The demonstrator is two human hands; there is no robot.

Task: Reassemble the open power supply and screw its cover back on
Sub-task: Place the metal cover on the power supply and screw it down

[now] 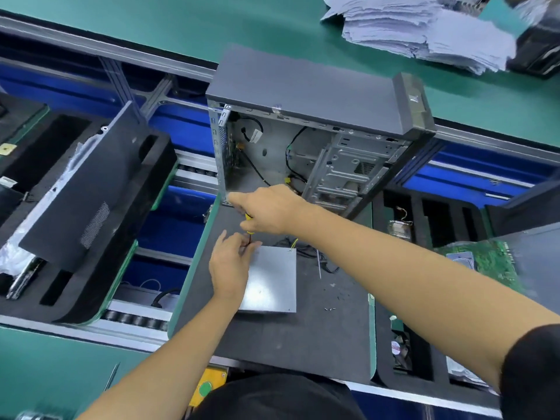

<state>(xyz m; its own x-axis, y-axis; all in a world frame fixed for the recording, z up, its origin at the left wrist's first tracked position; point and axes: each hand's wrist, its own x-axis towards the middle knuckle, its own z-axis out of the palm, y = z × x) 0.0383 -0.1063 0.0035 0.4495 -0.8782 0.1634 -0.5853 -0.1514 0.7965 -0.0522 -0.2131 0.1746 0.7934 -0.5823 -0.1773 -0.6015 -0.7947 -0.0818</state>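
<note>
A grey metal power supply box lies flat on a dark mat in the middle. My left hand rests on its left part, and its fingers pinch thin red and black wires at the box's far edge. My right hand reaches over it toward the open computer case and holds something yellow, mostly hidden under the fingers; its index finger points at the case's lower left corner. More cables trail from the box's far side.
A black side panel leans on a foam tray at left. A few small screws lie on the mat right of the box. A green circuit board sits at right, a paper stack at top right.
</note>
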